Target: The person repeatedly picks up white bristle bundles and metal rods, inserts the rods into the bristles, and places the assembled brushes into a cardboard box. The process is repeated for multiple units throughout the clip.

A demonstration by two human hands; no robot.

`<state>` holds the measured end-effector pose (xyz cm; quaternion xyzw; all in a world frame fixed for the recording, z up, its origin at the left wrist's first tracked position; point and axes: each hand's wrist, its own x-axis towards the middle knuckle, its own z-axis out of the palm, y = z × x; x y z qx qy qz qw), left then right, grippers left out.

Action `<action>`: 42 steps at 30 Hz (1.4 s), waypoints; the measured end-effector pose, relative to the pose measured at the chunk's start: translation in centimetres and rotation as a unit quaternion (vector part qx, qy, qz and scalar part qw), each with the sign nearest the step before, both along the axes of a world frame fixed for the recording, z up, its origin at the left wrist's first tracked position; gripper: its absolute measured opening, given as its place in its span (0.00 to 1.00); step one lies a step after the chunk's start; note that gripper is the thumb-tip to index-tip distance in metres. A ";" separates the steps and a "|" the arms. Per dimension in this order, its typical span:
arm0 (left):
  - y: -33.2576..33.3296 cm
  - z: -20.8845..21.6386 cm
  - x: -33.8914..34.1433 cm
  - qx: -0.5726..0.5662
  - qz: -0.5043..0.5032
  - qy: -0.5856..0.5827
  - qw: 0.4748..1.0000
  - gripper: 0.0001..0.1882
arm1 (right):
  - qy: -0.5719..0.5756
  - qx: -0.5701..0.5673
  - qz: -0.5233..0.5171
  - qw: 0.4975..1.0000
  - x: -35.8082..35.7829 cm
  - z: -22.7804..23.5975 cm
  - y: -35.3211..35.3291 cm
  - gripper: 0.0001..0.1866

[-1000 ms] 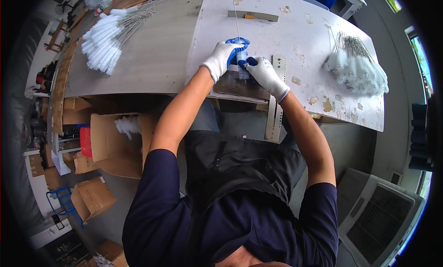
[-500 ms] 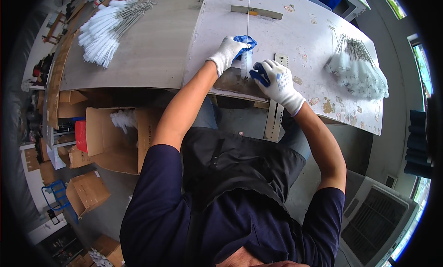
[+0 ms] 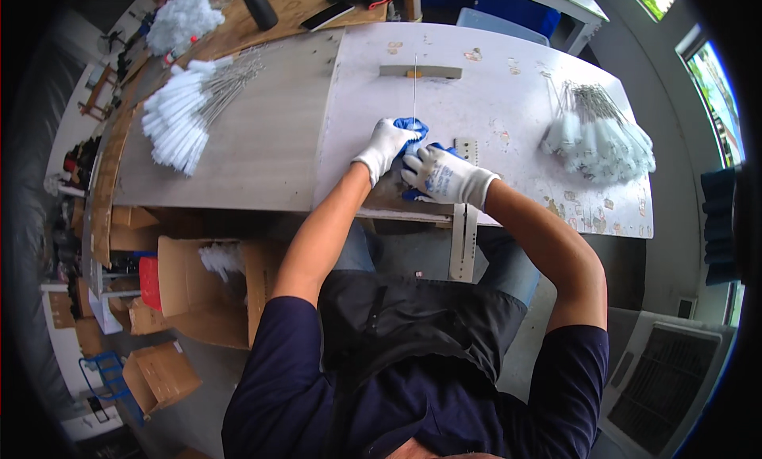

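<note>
Nearest item: one slotted metal strip (image 3: 462,248), jutting over the near edge of the tabletop (image 3: 508,109). Hands: two, both in white gloves with blue palms. The left hand (image 3: 387,148) is closed round one brush (image 3: 414,98), at the upper end of its bristles. The right hand (image 3: 448,175) has its fingers bent over the bristle end, thumb apart — whether it grips cannot be told, as the glove hides the contact.

Change noted: half a second ago the right hand stood clear of the bristles; it now covers them. Judged from this, the work has gone back to two hands at the bristle end.

The brush lies between the hands, its bare rod pointing away from the person. Beyond, bundles of brushes: two, one at left (image 3: 175,121), one at right (image 3: 599,133) — overlapping, so no reliable count within either. Farther still: one metal bar (image 3: 438,72), then one dark bottle (image 3: 258,8)
</note>
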<state>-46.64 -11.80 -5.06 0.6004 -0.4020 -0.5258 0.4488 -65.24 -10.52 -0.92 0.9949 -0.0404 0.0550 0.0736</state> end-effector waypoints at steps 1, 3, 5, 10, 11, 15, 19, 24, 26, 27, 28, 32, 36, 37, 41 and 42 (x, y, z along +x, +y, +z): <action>0.3 1.3 -1.4 -0.001 -0.017 -0.038 0.999 0.10 | -0.025 -0.007 0.009 1.000 -0.6 -0.1 0.0 0.10; -0.4 1.9 -2.1 -0.009 -0.072 -0.060 0.996 0.10 | -0.073 -0.019 0.033 0.997 -0.5 0.6 0.3 0.09; -1.1 2.4 -3.4 -0.015 -0.131 -0.148 0.980 0.11 | -0.081 -0.059 0.031 0.994 -0.4 -0.1 0.5 0.12; 1.7 2.9 -3.8 -0.043 -0.017 -0.012 0.999 0.12 | 0.051 -0.028 -0.063 0.996 0.7 1.1 2.7 0.12; 2.9 3.0 -3.8 -0.038 0.042 -0.029 0.998 0.11 | 0.060 0.007 -0.095 0.994 0.5 1.3 3.1 0.11; 12.4 3.7 -3.6 -0.073 0.186 0.081 0.976 0.08 | 0.118 0.053 -0.180 0.975 -0.1 1.4 5.4 0.09; 21.5 2.0 -6.0 0.028 0.102 0.107 0.989 0.07 | 0.126 0.134 -0.322 0.929 1.3 3.9 8.2 0.12; 21.4 -2.9 -10.1 0.034 -0.025 0.331 0.943 0.21 | 0.063 0.193 -0.415 0.887 2.7 3.3 9.2 0.14; 21.0 -3.3 -11.0 0.023 -0.004 0.402 0.915 0.20 | 0.045 0.214 -0.450 0.866 3.1 2.7 9.4 0.14; 20.9 -2.9 -11.3 0.018 0.008 0.435 0.900 0.20 | 0.035 0.223 -0.465 0.856 3.5 2.5 9.6 0.15; 20.9 -2.5 -11.5 0.018 0.015 0.489 0.872 0.20 | 0.024 0.232 -0.479 0.846 3.7 2.4 9.7 0.15; 21.8 -0.1 -11.2 0.071 0.016 0.600 0.797 0.11 | 0.004 0.275 -0.511 0.814 3.7 2.1 9.9 0.18; 23.6 -0.9 -6.5 0.134 0.010 0.549 0.825 0.15 | -0.034 0.301 -0.491 0.817 2.6 1.2 9.9 0.25; 23.6 -0.4 -3.8 0.145 0.011 0.503 0.852 0.13 | -0.021 0.319 -0.477 0.819 2.8 2.9 10.0 0.26; 22.4 0.0 1.0 0.142 -0.086 0.383 0.909 0.14 | 0.078 0.336 -0.364 0.865 0.3 3.0 6.5 0.34; 22.0 0.3 1.7 0.142 -0.105 0.360 0.916 0.14 | 0.096 0.311 -0.321 0.889 -0.5 3.3 5.4 0.36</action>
